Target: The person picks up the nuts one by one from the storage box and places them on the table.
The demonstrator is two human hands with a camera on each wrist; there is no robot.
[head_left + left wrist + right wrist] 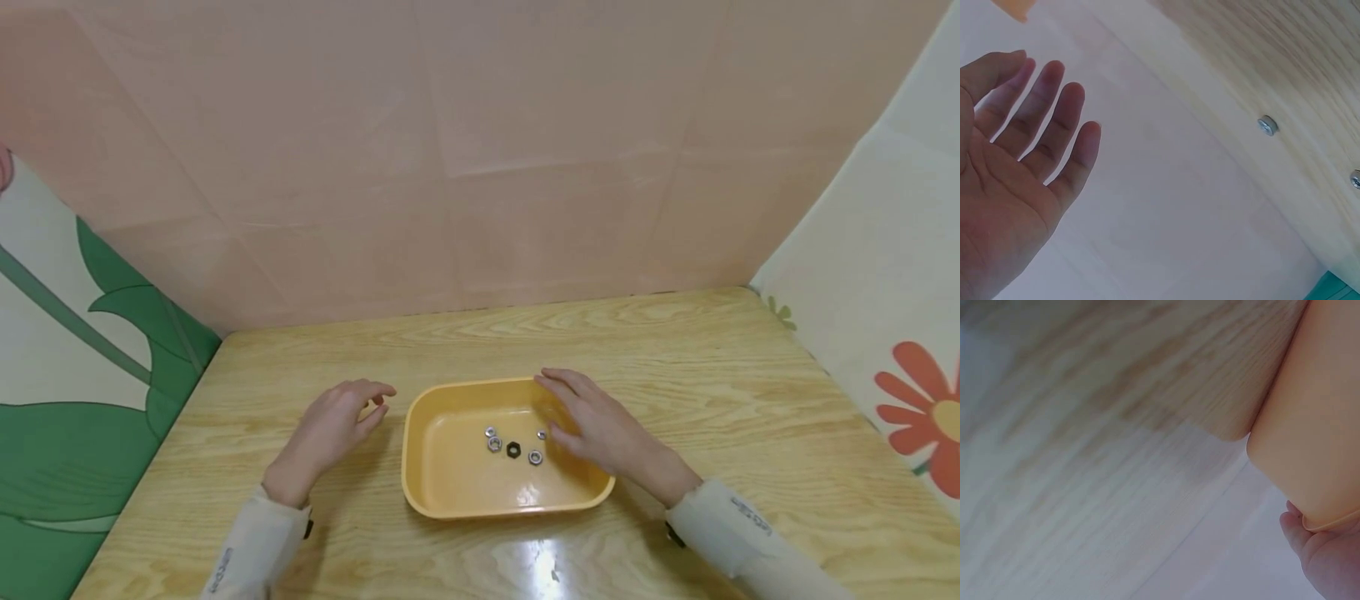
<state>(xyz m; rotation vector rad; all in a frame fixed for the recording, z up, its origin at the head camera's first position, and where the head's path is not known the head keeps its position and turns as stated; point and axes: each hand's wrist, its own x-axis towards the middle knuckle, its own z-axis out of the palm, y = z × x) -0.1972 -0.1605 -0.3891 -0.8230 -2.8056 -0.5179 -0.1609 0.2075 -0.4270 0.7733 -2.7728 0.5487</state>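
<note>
A yellow rectangular tray [442, 492] sits on the table. On its floor lie several nuts: a black nut [513, 450], larger silver nuts [535, 457] and smaller silver ones [490, 432]. My left hand [330, 429] hovers left of the tray, fingers loosely bent, holding nothing; its palm faces the left wrist camera. Over the tray's right end is my right hand [600, 425], fingers extended near the far rim and thumb above the inside, by a small nut [542, 435]. In the right wrist view the fingers [1297, 534] show beside the rim; contact is unclear.
The wood-grain table [300, 567] meets a pink sheet [450, 167] behind. Patterned sheets with leaves [67, 467] and a flower [918, 400] flank it. Two small metal pieces, one a round piece [1267, 125], lie on the wood surface in the left wrist view.
</note>
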